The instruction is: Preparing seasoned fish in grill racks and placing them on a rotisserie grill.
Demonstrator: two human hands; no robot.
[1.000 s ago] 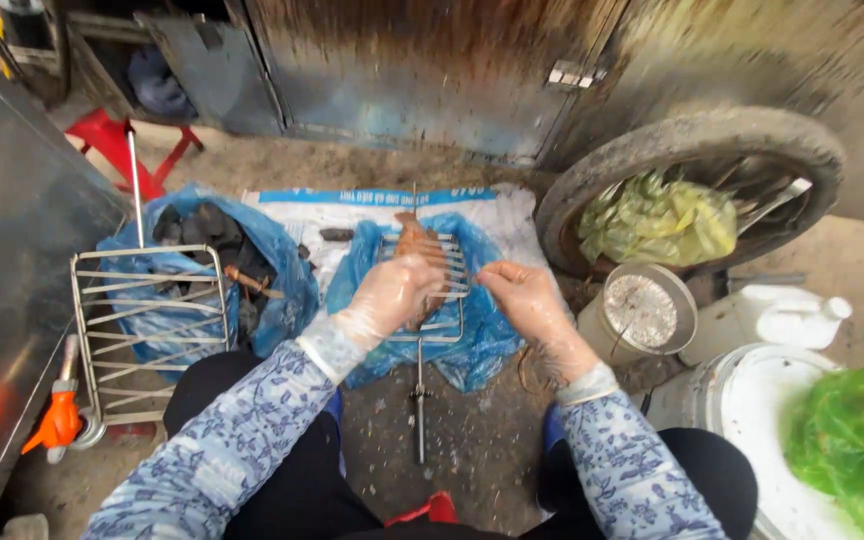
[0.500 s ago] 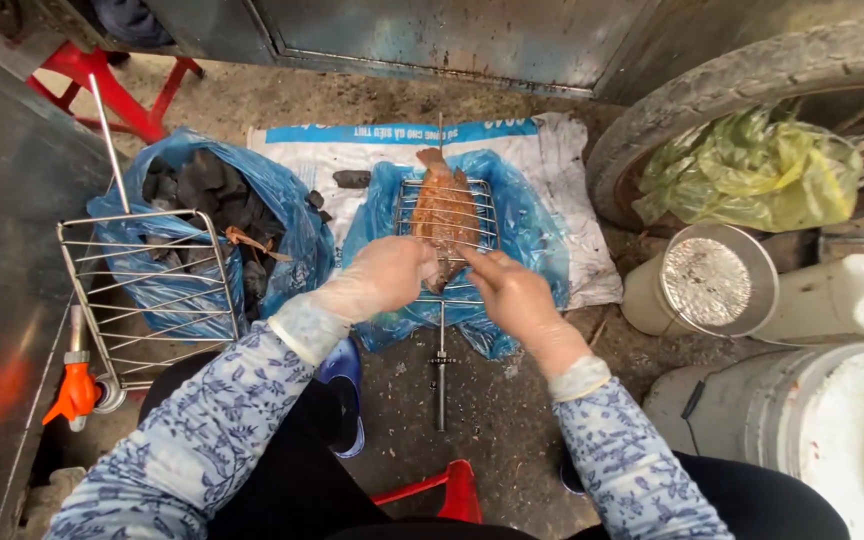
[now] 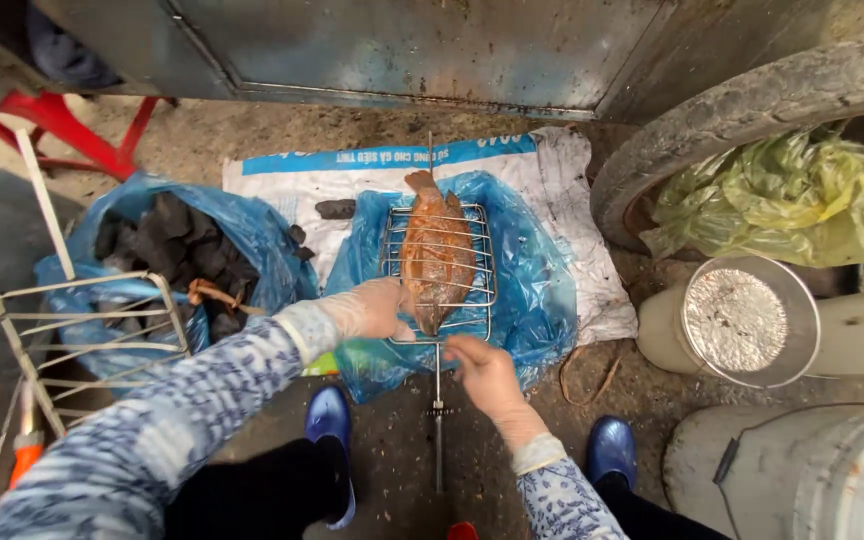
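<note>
Left hand (image 3: 367, 312), in a thin clear glove, gripped the lower left corner of the wire grill basket (image 3: 439, 268), fingers closed on its frame. Inside the basket lay a browned whole fish (image 3: 436, 252), head toward the person. Under it was a blue plastic bag (image 3: 532, 290) on a white sack (image 3: 302, 190) spread over the ground. Right hand (image 3: 484, 372), bare, closed around the basket's long metal handle (image 3: 438, 430) just below the frame. Further left stood a blue bag of charcoal (image 3: 177, 245).
</note>
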